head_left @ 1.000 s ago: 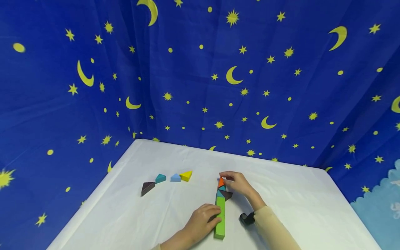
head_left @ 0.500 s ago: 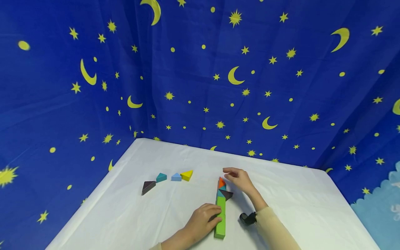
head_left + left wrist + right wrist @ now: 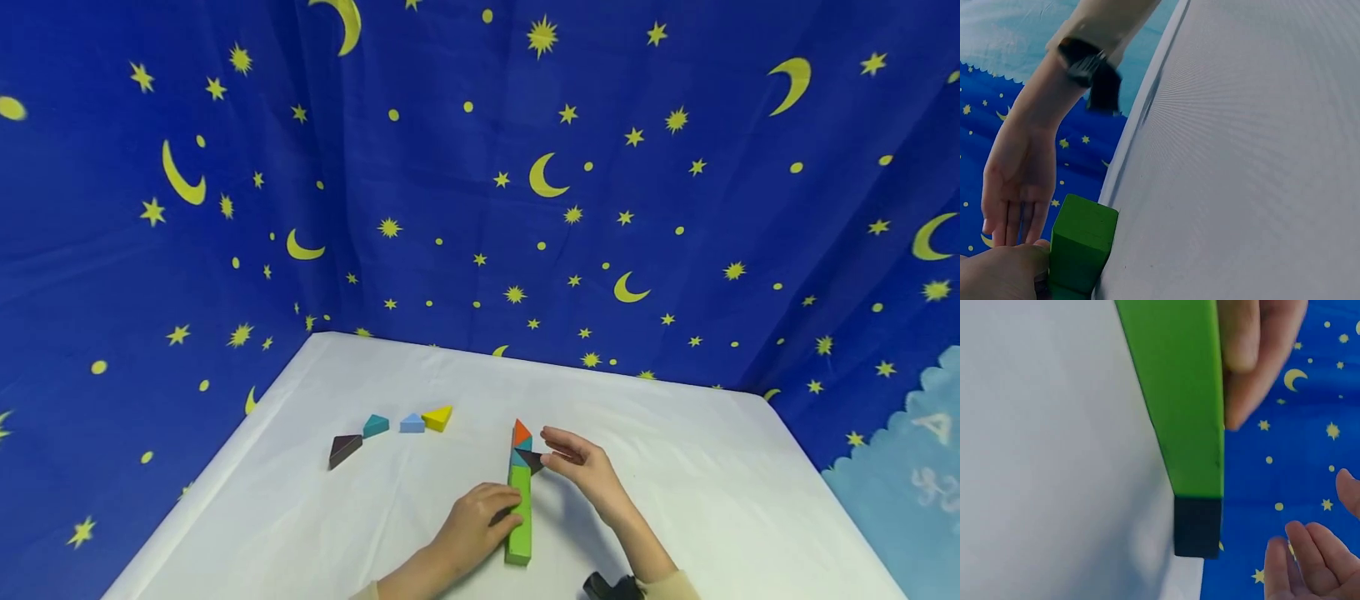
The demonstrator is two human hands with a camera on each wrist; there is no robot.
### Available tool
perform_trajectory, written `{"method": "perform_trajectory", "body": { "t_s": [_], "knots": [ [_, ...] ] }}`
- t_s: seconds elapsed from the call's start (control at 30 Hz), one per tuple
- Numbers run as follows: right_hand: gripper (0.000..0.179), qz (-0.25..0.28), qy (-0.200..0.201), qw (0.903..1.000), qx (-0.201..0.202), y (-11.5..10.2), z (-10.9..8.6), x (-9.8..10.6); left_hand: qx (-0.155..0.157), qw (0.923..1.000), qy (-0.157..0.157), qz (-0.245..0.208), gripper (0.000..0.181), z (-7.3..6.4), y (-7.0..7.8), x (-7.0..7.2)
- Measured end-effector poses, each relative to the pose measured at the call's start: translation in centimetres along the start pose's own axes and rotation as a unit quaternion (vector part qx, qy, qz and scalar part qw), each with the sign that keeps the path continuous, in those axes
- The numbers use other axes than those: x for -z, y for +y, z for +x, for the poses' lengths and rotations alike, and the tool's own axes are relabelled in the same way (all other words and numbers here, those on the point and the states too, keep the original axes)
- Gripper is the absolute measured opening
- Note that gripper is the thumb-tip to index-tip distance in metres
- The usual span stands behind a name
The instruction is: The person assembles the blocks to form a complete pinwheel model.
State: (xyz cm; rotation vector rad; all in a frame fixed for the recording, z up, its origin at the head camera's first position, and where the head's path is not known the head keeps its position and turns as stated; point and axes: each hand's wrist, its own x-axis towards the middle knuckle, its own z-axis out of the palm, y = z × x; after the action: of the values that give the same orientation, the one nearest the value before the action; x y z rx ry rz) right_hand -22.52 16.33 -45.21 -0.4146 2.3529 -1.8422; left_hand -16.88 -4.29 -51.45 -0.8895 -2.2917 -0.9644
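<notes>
Left hand (image 3: 474, 525) touching green block (image 3: 521, 536), right (image 3: 591, 475) unclenched

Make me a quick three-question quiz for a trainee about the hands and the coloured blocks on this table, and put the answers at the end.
1. Multiple choice: which hand touches the green part of the row? A, right; B, left; C, neither.

2. True or false: the orange triangle sits at the row's far end from the person.

3. Put in order: name the loose blocks left of the row, from left to right in the head view.

Key:
1. B, the left hand.
2. True.
3. Dark block, teal block, light blue block, yellow block.
</notes>
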Motion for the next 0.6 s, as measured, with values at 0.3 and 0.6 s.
{"method": "perform_trajectory", "body": {
  "t_s": [0.3,0.6],
  "knots": [
    [0.048,-0.007,-0.009,0.9999,0.009,1.0,-2.8,-1.6,0.014,0.9999,-0.004,-0.008,0.024,0.1,0.0,0.0],
    [0.048,-0.044,-0.044,0.9967,0.052,2.9,-4.2,-2.8,0.033,0.9992,-0.014,-0.017,0.025,0.1,-0.1,-0.3]
  ]
}}
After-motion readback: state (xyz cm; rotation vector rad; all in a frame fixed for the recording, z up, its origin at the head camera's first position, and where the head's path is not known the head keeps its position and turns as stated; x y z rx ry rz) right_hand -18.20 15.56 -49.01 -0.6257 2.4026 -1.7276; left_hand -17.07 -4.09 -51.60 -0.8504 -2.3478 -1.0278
